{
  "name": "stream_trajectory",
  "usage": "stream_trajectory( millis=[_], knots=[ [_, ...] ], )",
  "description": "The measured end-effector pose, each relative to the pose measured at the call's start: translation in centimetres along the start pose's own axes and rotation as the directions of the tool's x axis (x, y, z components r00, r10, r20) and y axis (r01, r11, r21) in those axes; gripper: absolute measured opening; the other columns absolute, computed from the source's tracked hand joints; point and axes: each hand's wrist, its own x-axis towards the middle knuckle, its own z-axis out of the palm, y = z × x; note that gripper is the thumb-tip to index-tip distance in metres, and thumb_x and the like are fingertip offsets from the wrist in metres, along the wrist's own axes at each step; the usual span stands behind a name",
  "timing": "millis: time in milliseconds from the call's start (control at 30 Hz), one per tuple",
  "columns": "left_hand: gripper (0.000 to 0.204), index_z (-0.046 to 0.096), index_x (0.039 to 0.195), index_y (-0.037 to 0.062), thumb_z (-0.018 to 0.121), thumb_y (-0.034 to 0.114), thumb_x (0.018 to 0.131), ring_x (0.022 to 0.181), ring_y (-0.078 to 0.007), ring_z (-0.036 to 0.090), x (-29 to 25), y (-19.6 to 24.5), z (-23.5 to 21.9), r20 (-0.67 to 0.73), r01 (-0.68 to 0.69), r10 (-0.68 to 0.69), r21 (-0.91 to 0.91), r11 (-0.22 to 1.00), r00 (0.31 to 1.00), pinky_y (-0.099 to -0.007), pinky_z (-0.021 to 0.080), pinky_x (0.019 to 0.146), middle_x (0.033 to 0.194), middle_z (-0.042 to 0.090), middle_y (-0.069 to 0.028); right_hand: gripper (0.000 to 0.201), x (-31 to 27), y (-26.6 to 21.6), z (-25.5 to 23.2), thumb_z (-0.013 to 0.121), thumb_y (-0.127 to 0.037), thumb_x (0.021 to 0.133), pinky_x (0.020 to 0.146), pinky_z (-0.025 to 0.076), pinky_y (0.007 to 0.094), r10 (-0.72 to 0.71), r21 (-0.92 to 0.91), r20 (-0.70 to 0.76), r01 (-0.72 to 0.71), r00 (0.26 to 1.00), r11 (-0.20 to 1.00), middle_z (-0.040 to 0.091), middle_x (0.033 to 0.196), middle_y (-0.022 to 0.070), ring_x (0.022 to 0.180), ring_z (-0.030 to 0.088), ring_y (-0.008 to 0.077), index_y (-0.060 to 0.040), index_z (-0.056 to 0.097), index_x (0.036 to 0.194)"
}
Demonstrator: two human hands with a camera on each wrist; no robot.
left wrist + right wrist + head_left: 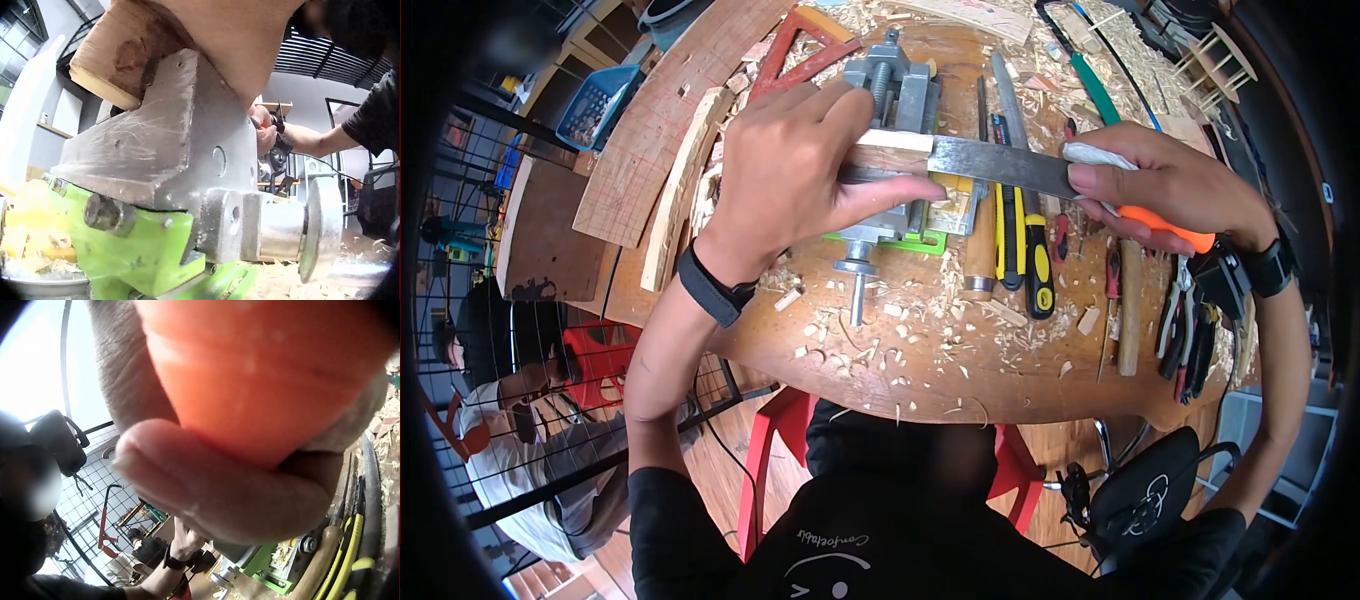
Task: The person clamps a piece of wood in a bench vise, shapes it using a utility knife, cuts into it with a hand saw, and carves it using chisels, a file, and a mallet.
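Note:
A pale wooden block (890, 142) is clamped in the grey metal vise (156, 137), its end jutting above the vise body in the left wrist view. My left hand (790, 165) grips the block from above, fingers curled over it and thumb stretched along the near side. My right hand (1170, 185) holds a flat file (1000, 165) by its orange handle (269, 369), with something white wrapped near the blade's base. The dark blade lies level, its far end right at the block's right end. The vise's green base (137, 244) stands on the table.
Right of the vise lie a wooden-handled tool (980, 240), yellow box cutters (1009, 235) and pliers (1175, 310). Shavings cover the wooden table (880, 370). Boards (655, 140) and a red triangular frame (800, 50) lie left and behind. Another person (540, 450) sits beyond a wire grid.

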Motion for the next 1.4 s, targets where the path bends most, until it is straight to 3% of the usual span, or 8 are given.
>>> stream_trajectory(
  millis=[200, 500, 833, 933, 1100, 1267, 1333, 1400],
  knots=[
    [0.062, 0.046, 0.067, 0.0072, 0.083, 0.058, 0.072, 0.054, -0.0246, 0.049, 0.1, 0.2, 0.0, 0.012, 0.008, -0.008, 0.03, 1.0, 1.0, -0.0351, 0.038, 0.053, 0.061, 0.044, -0.0067, 0.044, 0.2, -0.4, -0.5, 0.048, -0.043, 0.106, 0.034, 0.038, 0.0225, 0.007, -0.054, 0.011, -0.007, 1.0, 0.999, 0.048, 0.055, -0.0002, 0.034, 0.046, 0.0074, -0.0034, 0.057, 0.089],
    [0.058, 0.049, 0.068, 0.0072, 0.083, 0.055, 0.074, 0.055, -0.0246, 0.05, -0.1, 0.0, 0.3, 0.009, 0.013, -0.013, 0.03, 0.999, 1.0, -0.0356, 0.039, 0.053, 0.061, 0.047, -0.0066, 0.048, -0.1, -2.0, 0.3, 0.052, -0.048, 0.104, 0.035, 0.035, 0.0212, 0.157, -0.168, -0.122, -0.176, 0.98, 0.97, 0.05, 0.057, -0.0016, 0.038, 0.045, 0.0056, -0.0049, 0.059, 0.083],
    [0.06, 0.052, 0.068, 0.0076, 0.08, 0.06, 0.073, 0.055, -0.0243, 0.053, -0.3, -0.3, 0.4, -0.019, -0.007, 0.007, 0.004, 1.0, 1.0, -0.0354, 0.041, 0.051, 0.064, 0.051, -0.0069, 0.045, -0.3, -1.1, 1.6, 0.056, -0.04, 0.104, 0.055, 0.039, 0.0254, 0.054, -0.08, -0.239, -0.075, 0.97, 0.994, 0.048, 0.062, -0.0008, 0.057, 0.048, 0.0093, -0.0011, 0.061, 0.083],
    [0.058, 0.057, 0.071, 0.0071, 0.08, 0.06, 0.073, 0.056, -0.0241, 0.056, -0.5, -0.7, 1.2, -0.106, -0.018, 0.012, -0.059, 0.998, 0.994, -0.0347, 0.041, 0.05, 0.067, 0.054, -0.0067, 0.041, -0.1, -3.5, 0.7, 0.056, -0.036, 0.104, 0.055, 0.038, 0.0269, 0.159, -0.071, -0.167, -0.173, 0.973, 0.982, 0.048, 0.063, -0.0005, 0.058, 0.048, 0.0088, -0.0014, 0.061, 0.082],
    [0.053, 0.061, 0.084, 0.0076, 0.08, 0.055, 0.072, 0.065, -0.0208, 0.06, -1.0, -0.8, 1.6, -0.102, -0.005, -0.004, -0.086, 0.996, 0.995, -0.0312, 0.046, 0.058, 0.082, 0.06, -0.0038, 0.042, 0.2, -4.6, 0.6, 0.053, -0.03, 0.106, 0.055, 0.035, 0.0286, 0.212, -0.07, -0.176, -0.228, 0.961, 0.971, 0.047, 0.062, -0.0005, 0.058, 0.043, 0.0096, -0.0025, 0.055, 0.075],
    [0.052, 0.06, 0.086, 0.0083, 0.078, 0.055, 0.072, 0.07, -0.0186, 0.061, -1.7, -1.0, 2.3, -0.1, 0.009, -0.016, -0.074, 0.997, 0.995, -0.0295, 0.047, 0.062, 0.087, 0.061, -0.0034, 0.045, 0.1, -5.3, 1.1, 0.051, -0.031, 0.107, 0.057, 0.035, 0.029, 0.249, -0.12, -0.206, -0.277, 0.946, 0.953, 0.046, 0.063, 0.0004, 0.06, 0.042, 0.0091, -0.0004, 0.053, 0.074],
    [0.05, 0.06, 0.085, 0.0087, 0.077, 0.054, 0.073, 0.073, -0.0182, 0.061, -1.8, -0.9, 2.9, -0.184, -0.004, -0.018, -0.119, 0.993, 0.983, -0.0289, 0.047, 0.064, 0.087, 0.061, -0.0032, 0.045, 0.3, -4.9, 1.2, 0.05, -0.032, 0.107, 0.057, 0.035, 0.0289, 0.252, -0.069, -0.211, -0.272, 0.944, 0.96, 0.045, 0.063, -0.0001, 0.06, 0.041, 0.0089, -0.0014, 0.052, 0.074],
    [0.049, 0.06, 0.086, 0.009, 0.077, 0.054, 0.074, 0.074, -0.0178, 0.061, -1.9, -0.9, 2.7, -0.153, 0.011, -0.031, -0.126, 0.992, 0.988, -0.0285, 0.047, 0.066, 0.087, 0.061, -0.0031, 0.046, 0.3, -4.4, 1.4, 0.049, -0.034, 0.108, 0.057, 0.036, 0.0275, 0.275, -0.033, -0.215, -0.289, 0.937, 0.957, 0.046, 0.065, -0.0014, 0.061, 0.042, 0.0084, -0.0029, 0.052, 0.074]
  ],
)
